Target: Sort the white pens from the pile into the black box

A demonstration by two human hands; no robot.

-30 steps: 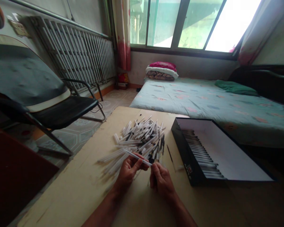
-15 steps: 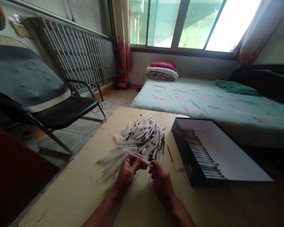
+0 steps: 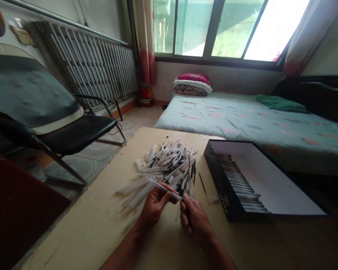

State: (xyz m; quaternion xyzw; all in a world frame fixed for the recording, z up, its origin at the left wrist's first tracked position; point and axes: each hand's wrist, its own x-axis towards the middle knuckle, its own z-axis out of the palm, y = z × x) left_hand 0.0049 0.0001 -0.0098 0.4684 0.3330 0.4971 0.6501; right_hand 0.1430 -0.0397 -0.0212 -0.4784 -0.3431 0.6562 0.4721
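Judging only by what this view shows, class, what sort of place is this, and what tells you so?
Most likely a bedroom in a home: a bed with a patterned sheet, folded bedding stacked on it, and a curtained window behind.
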